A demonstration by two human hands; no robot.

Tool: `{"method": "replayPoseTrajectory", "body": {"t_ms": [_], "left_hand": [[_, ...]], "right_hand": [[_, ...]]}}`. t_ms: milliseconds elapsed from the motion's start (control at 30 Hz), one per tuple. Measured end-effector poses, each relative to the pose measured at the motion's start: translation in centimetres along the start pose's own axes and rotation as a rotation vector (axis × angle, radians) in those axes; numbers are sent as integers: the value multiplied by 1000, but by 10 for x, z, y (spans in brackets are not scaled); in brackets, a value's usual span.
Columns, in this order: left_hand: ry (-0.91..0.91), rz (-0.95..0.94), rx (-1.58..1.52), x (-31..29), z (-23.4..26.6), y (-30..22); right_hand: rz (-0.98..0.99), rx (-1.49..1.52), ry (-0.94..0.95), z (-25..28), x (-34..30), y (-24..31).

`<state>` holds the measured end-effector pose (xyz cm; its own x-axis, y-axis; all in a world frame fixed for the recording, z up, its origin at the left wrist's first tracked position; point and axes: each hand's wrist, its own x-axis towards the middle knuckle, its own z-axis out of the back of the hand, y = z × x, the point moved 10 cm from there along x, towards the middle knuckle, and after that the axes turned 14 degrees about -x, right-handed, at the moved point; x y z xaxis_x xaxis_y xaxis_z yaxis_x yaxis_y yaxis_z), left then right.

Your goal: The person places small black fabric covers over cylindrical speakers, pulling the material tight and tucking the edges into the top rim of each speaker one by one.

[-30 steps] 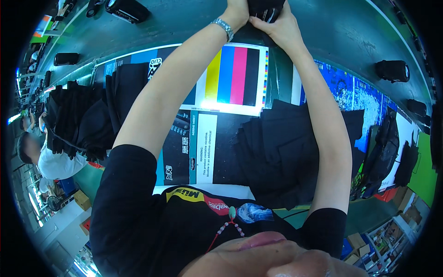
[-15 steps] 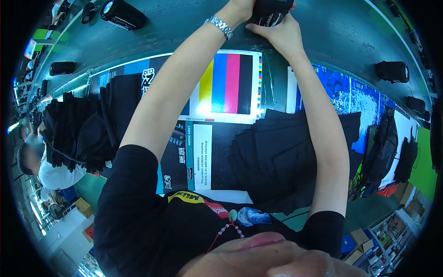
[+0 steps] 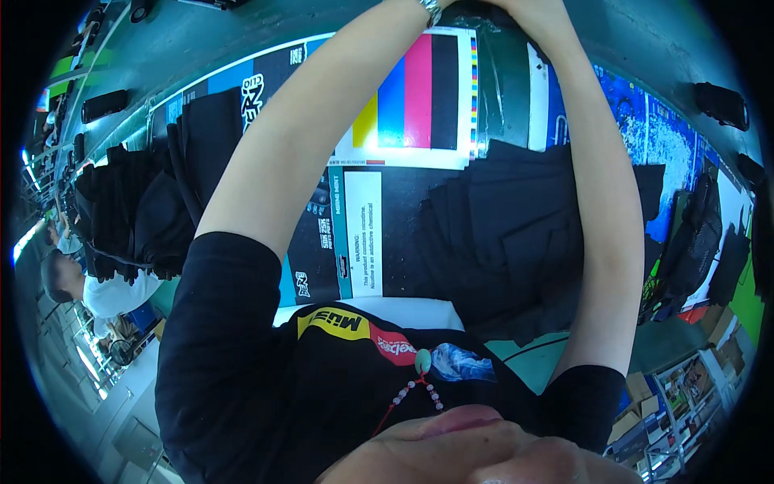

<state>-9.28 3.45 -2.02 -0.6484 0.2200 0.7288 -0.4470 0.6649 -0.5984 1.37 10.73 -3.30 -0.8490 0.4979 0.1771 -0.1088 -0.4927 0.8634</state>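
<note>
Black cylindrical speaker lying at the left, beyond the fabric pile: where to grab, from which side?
Probably mid-barrel, from above: the black cylindrical speaker lies on its side, long axis running roughly left-right in view, with nothing seen on top. Set fingers across the near and far flanks; the fabric pile sits nearer the wearer.

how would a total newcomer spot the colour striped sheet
At the green work surface, look between the person's left forearm and right forearm. There, up and left of the black cloth pile, lies the white-edged sheet. Its broad yellow, blue, pink and black stripes set it apart from the darker printed panels below.
</note>
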Motion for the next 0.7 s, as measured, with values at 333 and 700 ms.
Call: {"method": "replayPoseTrajectory", "body": {"t_ms": [333,700], "left_hand": [[-273,867,-1013,-8,-23,31],[-319,1017,-122,-46,76,-45]], "right_hand": [[27,-411,-29,10,-3,6],[553,-466,-31,42,-14,128]]}}
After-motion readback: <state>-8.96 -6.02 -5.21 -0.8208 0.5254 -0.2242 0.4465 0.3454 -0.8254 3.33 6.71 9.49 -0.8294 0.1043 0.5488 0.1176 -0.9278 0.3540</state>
